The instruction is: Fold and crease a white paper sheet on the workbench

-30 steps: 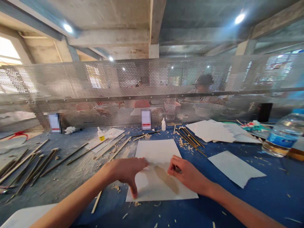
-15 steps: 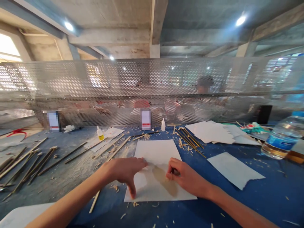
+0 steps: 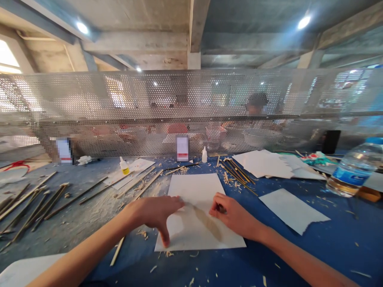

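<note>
A white sheet of paper lies flat on the blue table in front of me. My left hand rests on its left side, thumb and fingers spread apart, with the thumb tip near the lower left corner. Over the right half of the sheet is my right hand, its fingers curled in and pressed together. Whatever those fingers hold, if anything, is hidden from view. Shadows of the hands fall across the middle of the paper.
Thin wooden strips lie at left, more sticks beyond the sheet. Glue bottles stand behind. To the right are a torn paper piece, stacked sheets and a water bottle. A perforated metal screen closes off the back.
My right hand has moved slightly away from me over the paper, still curled. The left hand stays in place on the sheet. The whole view has shifted a little.
</note>
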{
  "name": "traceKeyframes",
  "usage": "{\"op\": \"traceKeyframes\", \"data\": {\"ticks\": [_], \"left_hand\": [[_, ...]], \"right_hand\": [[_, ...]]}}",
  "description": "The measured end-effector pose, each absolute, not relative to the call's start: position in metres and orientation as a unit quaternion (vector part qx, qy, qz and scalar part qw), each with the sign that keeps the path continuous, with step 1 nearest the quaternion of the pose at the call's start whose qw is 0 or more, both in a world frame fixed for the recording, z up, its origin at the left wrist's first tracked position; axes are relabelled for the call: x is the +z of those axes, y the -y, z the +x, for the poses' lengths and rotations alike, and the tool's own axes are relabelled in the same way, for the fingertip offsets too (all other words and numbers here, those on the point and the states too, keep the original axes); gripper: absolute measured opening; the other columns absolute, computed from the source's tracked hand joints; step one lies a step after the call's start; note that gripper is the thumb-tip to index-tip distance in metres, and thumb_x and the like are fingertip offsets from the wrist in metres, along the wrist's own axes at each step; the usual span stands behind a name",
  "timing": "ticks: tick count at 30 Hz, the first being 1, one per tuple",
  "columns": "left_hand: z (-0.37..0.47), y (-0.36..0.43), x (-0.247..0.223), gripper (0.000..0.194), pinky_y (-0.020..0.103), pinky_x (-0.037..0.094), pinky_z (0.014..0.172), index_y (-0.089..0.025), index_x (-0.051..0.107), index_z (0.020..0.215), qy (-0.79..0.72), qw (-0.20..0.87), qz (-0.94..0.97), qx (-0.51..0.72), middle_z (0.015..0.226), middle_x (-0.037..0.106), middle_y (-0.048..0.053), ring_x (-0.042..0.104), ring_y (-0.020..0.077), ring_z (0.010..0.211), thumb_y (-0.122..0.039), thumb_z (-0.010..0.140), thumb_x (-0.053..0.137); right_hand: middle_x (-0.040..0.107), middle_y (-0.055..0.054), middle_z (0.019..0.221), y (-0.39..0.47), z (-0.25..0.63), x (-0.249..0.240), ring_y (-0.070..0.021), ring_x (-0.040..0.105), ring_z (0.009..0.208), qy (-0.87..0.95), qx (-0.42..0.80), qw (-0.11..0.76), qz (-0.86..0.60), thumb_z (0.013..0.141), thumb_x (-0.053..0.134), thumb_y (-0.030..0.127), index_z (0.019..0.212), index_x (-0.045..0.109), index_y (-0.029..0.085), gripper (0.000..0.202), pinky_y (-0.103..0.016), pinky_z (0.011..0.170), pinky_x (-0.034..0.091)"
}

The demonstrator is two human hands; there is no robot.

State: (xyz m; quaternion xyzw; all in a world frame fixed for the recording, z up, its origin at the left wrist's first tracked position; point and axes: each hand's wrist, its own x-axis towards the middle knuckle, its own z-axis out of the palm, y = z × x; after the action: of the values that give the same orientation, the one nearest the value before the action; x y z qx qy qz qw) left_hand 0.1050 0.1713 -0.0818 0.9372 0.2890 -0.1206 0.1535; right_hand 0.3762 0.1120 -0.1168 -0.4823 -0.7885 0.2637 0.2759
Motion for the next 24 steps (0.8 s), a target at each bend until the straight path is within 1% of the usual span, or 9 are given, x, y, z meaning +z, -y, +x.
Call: {"op": "traceKeyframes", "data": {"ticks": [2,5,7,10,12,14,18,21,24], "left_hand": [[0.106,-0.171,-0.081,0.101,0.042,0.037,0.105,-0.022,0.044,0.139,-0.285,0.153,0.938,-0.124,0.143,0.047,0.014,0.043,0.036,0.13,-0.05,0.052,0.088],[0.106,-0.171,-0.08,0.102,0.043,0.036,0.106,-0.02,0.043,0.14,-0.291,0.152,0.936,-0.129,0.145,0.044,0.016,0.041,0.037,0.131,-0.049,0.053,0.088],[0.105,-0.172,-0.082,0.102,0.044,0.038,0.104,-0.022,0.044,0.139,-0.288,0.153,0.937,-0.124,0.143,0.046,0.015,0.043,0.0378,0.13,-0.05,0.052,0.088],[0.103,-0.173,-0.086,0.102,0.042,0.038,0.104,-0.023,0.044,0.14,-0.283,0.157,0.939,-0.115,0.142,0.048,0.013,0.044,0.0367,0.129,-0.052,0.052,0.087],[0.102,-0.174,-0.088,0.105,0.041,0.037,0.105,-0.023,0.041,0.141,-0.287,0.152,0.939,-0.114,0.145,0.045,0.013,0.042,0.0364,0.131,-0.053,0.052,0.087],[0.102,-0.175,-0.089,0.105,0.042,0.038,0.104,-0.023,0.042,0.141,-0.287,0.145,0.94,-0.115,0.145,0.045,0.014,0.043,0.0369,0.13,-0.053,0.05,0.088],[0.105,-0.172,-0.086,0.099,0.039,0.043,0.1,-0.023,0.049,0.135,-0.29,0.142,0.939,-0.117,0.138,0.053,0.011,0.051,0.0362,0.122,-0.05,0.049,0.088],[0.107,-0.169,-0.081,0.097,0.038,0.042,0.1,-0.022,0.049,0.135,-0.3,0.147,0.934,-0.123,0.138,0.052,0.012,0.051,0.036,0.122,-0.049,0.05,0.088],[0.107,-0.168,-0.078,0.095,0.039,0.042,0.101,-0.02,0.049,0.135,-0.303,0.153,0.932,-0.124,0.14,0.05,0.013,0.05,0.0368,0.123,-0.05,0.053,0.087]], "right_hand": [[0.056,0.0,0.085,-0.112,0.377,-0.117,-0.0131,0.051,0.073,0.792,0.286,0.262,-0.472,0.089,0.057,0.023,0.077,0.057,0.018,0.013,-0.026,0.068,0.039],[0.055,0.0,0.084,-0.111,0.376,-0.117,-0.0134,0.051,0.074,0.787,0.265,0.278,-0.483,0.089,0.057,0.023,0.077,0.057,0.018,0.014,-0.026,0.069,0.039],[0.055,0.0,0.084,-0.111,0.376,-0.116,-0.0132,0.051,0.074,0.785,0.264,0.281,-0.486,0.089,0.057,0.022,0.076,0.056,0.018,0.014,-0.026,0.068,0.039],[0.056,0.001,0.084,-0.11,0.376,-0.115,-0.0126,0.051,0.072,0.791,0.301,0.258,-0.466,0.088,0.058,0.021,0.077,0.057,0.018,0.012,-0.025,0.067,0.039],[0.056,0.0,0.085,-0.109,0.375,-0.115,-0.013,0.051,0.074,0.791,0.289,0.264,-0.471,0.088,0.058,0.02,0.077,0.057,0.018,0.011,-0.025,0.069,0.039],[0.055,0.0,0.084,-0.109,0.375,-0.114,-0.0135,0.051,0.075,0.785,0.263,0.278,-0.487,0.088,0.057,0.02,0.075,0.057,0.018,0.013,-0.026,0.07,0.039],[0.056,0.0,0.084,-0.108,0.374,-0.113,-0.0131,0.051,0.073,0.788,0.296,0.256,-0.475,0.087,0.058,0.021,0.076,0.057,0.018,0.012,-0.025,0.068,0.039],[0.055,0.0,0.084,-0.109,0.375,-0.114,-0.0134,0.052,0.076,0.787,0.271,0.273,-0.482,0.088,0.058,0.021,0.076,0.057,0.018,0.012,-0.026,0.07,0.039],[0.055,0.0,0.082,-0.112,0.377,-0.116,-0.0133,0.051,0.073,0.782,0.26,0.276,-0.495,0.089,0.057,0.022,0.076,0.056,0.018,0.014,-0.026,0.068,0.039]]}}
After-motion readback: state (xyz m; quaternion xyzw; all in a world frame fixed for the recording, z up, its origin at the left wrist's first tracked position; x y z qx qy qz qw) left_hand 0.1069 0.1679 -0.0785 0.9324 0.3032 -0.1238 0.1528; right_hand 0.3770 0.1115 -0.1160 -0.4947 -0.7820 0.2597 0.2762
